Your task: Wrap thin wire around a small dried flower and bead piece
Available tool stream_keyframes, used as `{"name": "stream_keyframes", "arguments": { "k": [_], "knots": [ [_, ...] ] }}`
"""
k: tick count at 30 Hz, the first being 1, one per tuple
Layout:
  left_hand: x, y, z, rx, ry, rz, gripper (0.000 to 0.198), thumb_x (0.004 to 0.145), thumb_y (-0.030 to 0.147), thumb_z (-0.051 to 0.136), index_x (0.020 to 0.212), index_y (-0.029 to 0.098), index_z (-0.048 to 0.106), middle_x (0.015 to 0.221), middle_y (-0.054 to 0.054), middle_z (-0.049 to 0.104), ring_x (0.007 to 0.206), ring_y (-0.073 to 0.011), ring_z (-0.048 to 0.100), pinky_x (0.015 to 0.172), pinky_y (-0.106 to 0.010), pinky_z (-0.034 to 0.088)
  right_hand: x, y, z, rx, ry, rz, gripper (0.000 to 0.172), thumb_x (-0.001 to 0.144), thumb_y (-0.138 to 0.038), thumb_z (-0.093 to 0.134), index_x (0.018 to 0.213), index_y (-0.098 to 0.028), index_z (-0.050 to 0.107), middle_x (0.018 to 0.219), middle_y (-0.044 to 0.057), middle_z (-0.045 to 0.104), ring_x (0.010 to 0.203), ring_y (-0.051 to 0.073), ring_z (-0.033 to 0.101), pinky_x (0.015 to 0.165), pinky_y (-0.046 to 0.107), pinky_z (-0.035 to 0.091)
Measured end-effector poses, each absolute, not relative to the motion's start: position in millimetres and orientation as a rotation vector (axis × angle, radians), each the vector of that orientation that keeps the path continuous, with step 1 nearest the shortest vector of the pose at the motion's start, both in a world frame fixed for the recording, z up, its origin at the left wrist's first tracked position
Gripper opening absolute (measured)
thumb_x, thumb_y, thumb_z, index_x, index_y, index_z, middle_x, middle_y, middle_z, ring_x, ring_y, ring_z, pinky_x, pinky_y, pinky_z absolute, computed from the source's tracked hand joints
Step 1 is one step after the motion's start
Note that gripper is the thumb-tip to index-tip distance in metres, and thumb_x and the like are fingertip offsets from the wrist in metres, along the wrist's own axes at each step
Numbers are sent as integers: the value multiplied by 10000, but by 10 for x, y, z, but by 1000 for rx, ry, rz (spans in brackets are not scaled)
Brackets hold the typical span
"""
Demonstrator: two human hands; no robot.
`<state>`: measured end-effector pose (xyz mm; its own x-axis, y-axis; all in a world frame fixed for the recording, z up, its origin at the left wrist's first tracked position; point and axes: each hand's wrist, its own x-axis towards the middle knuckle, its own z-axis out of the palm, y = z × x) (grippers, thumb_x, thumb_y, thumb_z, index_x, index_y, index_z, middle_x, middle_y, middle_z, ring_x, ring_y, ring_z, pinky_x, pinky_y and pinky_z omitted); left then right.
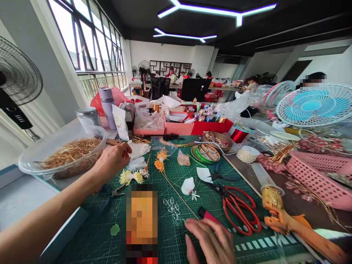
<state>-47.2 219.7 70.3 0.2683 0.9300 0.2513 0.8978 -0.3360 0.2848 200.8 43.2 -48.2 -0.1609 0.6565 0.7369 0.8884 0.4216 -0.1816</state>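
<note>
My left hand (114, 161) reaches over the far left of the green cutting mat (154, 223), above clear plastic bags (137, 163). Its fingers are curled together; whatever they may pinch is hidden. Near the front edge lies my right hand (210, 238), fingers bent and apart, beside a small bundle of clear wire loops (172, 208). A thin stem (178, 194) runs from orange stamen bunches (160, 161) toward that hand. Pale yellow stamens (131, 177) lie below my left hand. Red-handled scissors (239, 209) and a white bottle (188, 186) sit beyond my right hand.
A clear tub of dried straw (101, 134) stands left. Pink and red boxes (178, 127) line the back, with a lilac bottle (107, 106) beside them. On the right are an orange glue gun (275, 205), pink basket (310, 172) and blue-bladed fan (310, 106).
</note>
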Motion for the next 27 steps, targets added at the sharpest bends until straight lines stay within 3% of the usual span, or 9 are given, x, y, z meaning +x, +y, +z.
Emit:
{"name": "stream_keyframes", "arguments": {
  "k": [3,8,12,15,18,27],
  "knots": [
    [-501,2214,663,2453,1712,571,117,731,219,451,696,292,534,661,-51,666,668,-254,639,643,-349,444,2106,440,-508,-1364,-1963,-446,206,821,-254,553,1004,-232,645,948,-35,710,846,218,566,780,352,359],
    [-543,2237,625,2428,1681,589,62,748,272,477,777,285,530,665,-40,665,633,-224,632,619,-319,444,2041,476,-478,-1505,-1950,-424,249,854,-311,525,1066,-241,634,951,-13,686,850,218,536,749,339,342],
    [-551,2235,627,2432,1652,588,48,737,260,503,726,245,547,656,-28,653,632,-208,609,617,-304,426,1946,532,-396,-1544,-1996,-433,307,910,-350,418,1104,-239,628,1017,12,670,854,227,522,740,350,331],
    [-551,2233,624,2446,1635,585,73,739,255,499,688,246,551,641,-14,646,627,-207,600,606,-298,412,1852,588,-361,-1517,-1960,-439,374,958,-341,308,1059,-235,652,1064,-15,680,854,229,518,737,369,320],
    [-556,2239,609,2456,1626,588,88,743,244,490,677,255,547,636,-16,641,625,-211,596,605,-300,404,1774,619,-383,-1445,-1862,-399,397,974,-338,293,960,-238,677,977,-38,715,823,214,534,725,378,320],
    [-557,2203,613,2399,1641,620,101,745,214,463,726,271,544,669,-19,645,649,-226,593,649,-332,400,1758,593,-452,-1353,-1837,-370,308,958,-299,381,906,-270,684,904,-53,730,776,198,585,748,386,312]
  ]
}}
